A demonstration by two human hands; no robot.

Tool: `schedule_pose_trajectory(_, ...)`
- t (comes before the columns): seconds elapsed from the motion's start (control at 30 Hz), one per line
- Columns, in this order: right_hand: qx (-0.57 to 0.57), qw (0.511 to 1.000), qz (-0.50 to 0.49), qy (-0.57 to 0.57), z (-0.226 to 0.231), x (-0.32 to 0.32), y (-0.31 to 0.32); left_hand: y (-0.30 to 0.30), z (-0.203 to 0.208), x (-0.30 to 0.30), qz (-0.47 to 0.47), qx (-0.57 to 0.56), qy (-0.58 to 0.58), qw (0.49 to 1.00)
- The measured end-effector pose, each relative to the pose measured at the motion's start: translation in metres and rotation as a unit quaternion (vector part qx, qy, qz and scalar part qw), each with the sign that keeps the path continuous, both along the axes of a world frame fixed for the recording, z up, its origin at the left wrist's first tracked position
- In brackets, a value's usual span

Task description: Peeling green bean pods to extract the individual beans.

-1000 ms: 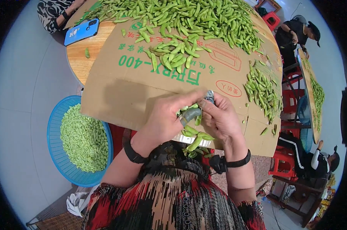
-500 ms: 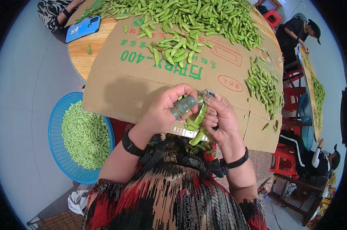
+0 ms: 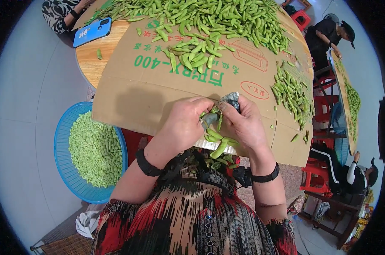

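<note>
My left hand (image 3: pixel 185 120) and my right hand (image 3: pixel 248 125) meet over the near edge of the cardboard, both closed on a green edamame pod (image 3: pixel 219 122) between the fingertips. Greyish wrapping covers a digit of the left hand, partly hidden behind the pod. Another grey, shiny wrapping shows on a finger of the right hand. Just below the hands hang or lie several more edamame pods (image 3: pixel 218 148), some over my lap; whether the right palm holds any of them I cannot tell. Black bands circle both wrists.
Printed cardboard (image 3: pixel 128 91) covers the round wooden table (image 3: pixel 88 63). A big pod heap (image 3: pixel 226 19) lies at the far side, a smaller pile (image 3: pixel 291 95) at right. Left stands a blue basket (image 3: pixel 61 146) of shelled beans (image 3: pixel 94 153). A blue phone (image 3: pixel 92 32) lies far left. Other people sit nearby.
Both hands have turned inward and come closer around the pod. The left hand's wrapped digit has swung down and is now mostly hidden; the right hand's wrapped finger shows more.
</note>
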State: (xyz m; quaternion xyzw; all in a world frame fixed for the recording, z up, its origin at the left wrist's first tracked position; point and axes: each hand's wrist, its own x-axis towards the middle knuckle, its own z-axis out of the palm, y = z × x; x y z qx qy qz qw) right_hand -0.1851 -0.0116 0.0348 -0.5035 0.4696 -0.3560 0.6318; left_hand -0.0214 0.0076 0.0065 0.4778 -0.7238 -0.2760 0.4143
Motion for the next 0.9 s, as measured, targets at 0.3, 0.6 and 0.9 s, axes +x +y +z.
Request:
schedule_pose_trajectory(0.3,-0.117,0.987,-0.008,0.113,-0.004,0.003,-0.002,0.002,-0.003,-0.014,0.043,0.001,-0.014,0.999)
schedule_pose_trajectory(0.6,-0.039,0.999,-0.003,0.020,0.006,0.005,0.000,0.005,-0.008,-0.017,0.035,0.117,0.116,0.986)
schedule_pose_trajectory(0.9,-0.024,1.000,0.010,-0.011,0.010,-0.001,0.000,0.005,-0.004,-0.010,-0.056,0.263,0.351,0.897)
